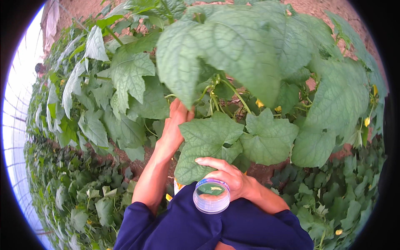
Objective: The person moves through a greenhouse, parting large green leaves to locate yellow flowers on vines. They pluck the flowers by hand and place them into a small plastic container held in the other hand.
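Observation:
My right hand (pixel 226 175) holds a clear plastic cup (pixel 212 200) with a blue-purple rim against the navy shirt. Something green with a small pale piece shows inside the cup. The hand's index finger reaches over a broad lobed leaf (pixel 200 140) of a climbing plant. Up and to the left, my left hand (pixel 177 120) reaches in among the stems, its fingertips partly hidden behind a large leaf (pixel 215 47); whether it grips anything cannot be told. Green stems (pixel 237 95) and a yellow flower (pixel 259 103) lie to the right of that hand.
Leafy vines (pixel 93 103) stand close on the left, and more large leaves (pixel 337 97) on the right. Low rows of plants (pixel 78 187) grow on both sides below, with brown soil (pixel 265 172) between. Translucent sheeting (pixel 15 125) curves along the far left. A person's head (pixel 39 67) shows there.

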`<action>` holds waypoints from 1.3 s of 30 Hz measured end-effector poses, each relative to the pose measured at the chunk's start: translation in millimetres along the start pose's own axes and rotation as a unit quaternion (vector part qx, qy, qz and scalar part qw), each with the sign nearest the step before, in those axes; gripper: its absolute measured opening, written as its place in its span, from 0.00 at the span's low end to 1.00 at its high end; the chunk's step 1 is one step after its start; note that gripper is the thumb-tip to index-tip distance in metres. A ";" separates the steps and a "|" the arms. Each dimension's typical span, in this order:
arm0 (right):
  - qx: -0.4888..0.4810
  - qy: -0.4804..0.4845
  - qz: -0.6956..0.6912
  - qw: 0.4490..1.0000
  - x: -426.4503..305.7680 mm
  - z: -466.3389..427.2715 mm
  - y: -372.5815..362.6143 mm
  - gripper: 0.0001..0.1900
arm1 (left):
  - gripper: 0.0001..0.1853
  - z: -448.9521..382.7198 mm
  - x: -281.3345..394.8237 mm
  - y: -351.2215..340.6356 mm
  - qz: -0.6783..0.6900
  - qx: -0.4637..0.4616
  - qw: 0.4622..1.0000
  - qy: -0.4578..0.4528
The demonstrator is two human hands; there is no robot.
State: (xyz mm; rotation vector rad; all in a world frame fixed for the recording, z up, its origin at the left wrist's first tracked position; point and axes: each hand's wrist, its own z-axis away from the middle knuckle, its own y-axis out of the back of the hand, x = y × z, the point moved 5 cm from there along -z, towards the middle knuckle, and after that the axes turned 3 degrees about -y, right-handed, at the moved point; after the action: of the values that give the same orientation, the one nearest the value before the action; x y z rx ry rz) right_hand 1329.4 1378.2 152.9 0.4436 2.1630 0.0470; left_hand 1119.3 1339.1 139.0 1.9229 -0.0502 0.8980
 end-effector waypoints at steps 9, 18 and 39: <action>-0.028 -0.028 0.093 0.995 -4.8 14.0 63.1 0.27 | 0.13 -8.6 -47.0 -52.0 -0.050 0.039 0.994 -0.089; 0.030 -0.144 0.256 0.955 -8.2 42.1 110.7 0.27 | 0.18 -18.4 -45.0 -22.7 0.183 -0.077 0.980 0.014; 0.134 -0.197 0.303 0.923 -20.0 44.7 100.1 0.28 | 0.25 -6.8 -38.9 -15.4 0.549 -0.271 0.781 0.125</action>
State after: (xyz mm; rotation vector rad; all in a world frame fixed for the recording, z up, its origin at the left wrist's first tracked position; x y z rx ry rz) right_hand 1405.2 1459.5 161.4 1.1668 1.5726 0.0018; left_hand 1093.2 1339.8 105.5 1.0855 -1.2405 1.6466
